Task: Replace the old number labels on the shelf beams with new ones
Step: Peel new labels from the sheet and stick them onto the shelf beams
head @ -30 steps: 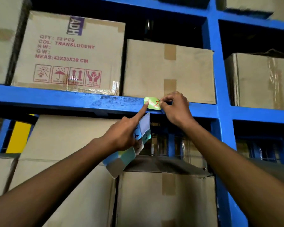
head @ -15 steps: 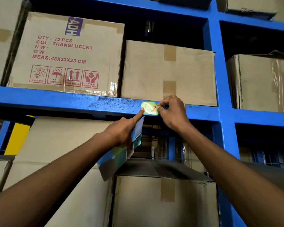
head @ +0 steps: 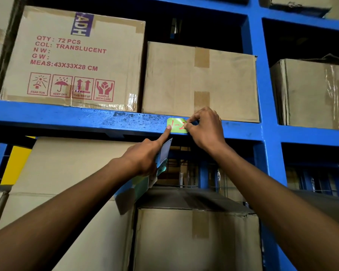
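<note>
Hands meet at a green label (head: 177, 125) marked in red on the blue shelf beam (head: 86, 119). The left hand (head: 145, 158) presses its forefinger on the label's left end, other fingers curled round a stack of label sheets (head: 145, 184). The right hand (head: 206, 129) pinches the label's right edge between thumb and fingertips.
</note>
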{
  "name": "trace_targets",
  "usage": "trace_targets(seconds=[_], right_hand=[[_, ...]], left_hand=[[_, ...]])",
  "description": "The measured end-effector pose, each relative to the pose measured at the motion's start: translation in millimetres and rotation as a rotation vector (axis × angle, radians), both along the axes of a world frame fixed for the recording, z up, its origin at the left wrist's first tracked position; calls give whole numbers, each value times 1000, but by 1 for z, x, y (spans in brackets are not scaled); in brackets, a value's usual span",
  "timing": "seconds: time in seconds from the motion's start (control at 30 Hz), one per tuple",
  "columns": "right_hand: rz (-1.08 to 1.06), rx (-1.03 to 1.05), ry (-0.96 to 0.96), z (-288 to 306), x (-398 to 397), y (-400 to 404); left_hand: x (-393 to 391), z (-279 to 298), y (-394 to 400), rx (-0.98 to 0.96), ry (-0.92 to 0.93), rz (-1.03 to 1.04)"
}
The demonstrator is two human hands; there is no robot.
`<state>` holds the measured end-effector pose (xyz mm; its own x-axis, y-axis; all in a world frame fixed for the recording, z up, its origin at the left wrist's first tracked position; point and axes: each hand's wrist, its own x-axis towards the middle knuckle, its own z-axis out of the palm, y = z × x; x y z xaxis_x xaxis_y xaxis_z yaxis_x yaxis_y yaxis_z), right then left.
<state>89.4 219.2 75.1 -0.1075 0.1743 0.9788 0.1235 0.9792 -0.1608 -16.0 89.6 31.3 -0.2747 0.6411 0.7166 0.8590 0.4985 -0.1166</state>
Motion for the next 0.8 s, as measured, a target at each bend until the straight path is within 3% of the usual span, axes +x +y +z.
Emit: trace_targets(seconds=[0.33, 0.47, 0.53, 0.67, 0.8], right_hand=[[-36, -137, 99, -3, 5, 8], [-121, 307, -34, -21, 7, 0], [-244, 409, -168, -25, -2, 1], [-363, 289, -193, -31, -10, 17], [-250, 131, -57, -46, -19, 17]], left_hand=[[5, -2, -5, -13, 12, 6], [7, 11, -6, -27, -7, 14], [6, 20, -7, -43, -33, 6], [3, 25, -7, -83, -11, 23], [4, 21, -9, -69, 6, 40]])
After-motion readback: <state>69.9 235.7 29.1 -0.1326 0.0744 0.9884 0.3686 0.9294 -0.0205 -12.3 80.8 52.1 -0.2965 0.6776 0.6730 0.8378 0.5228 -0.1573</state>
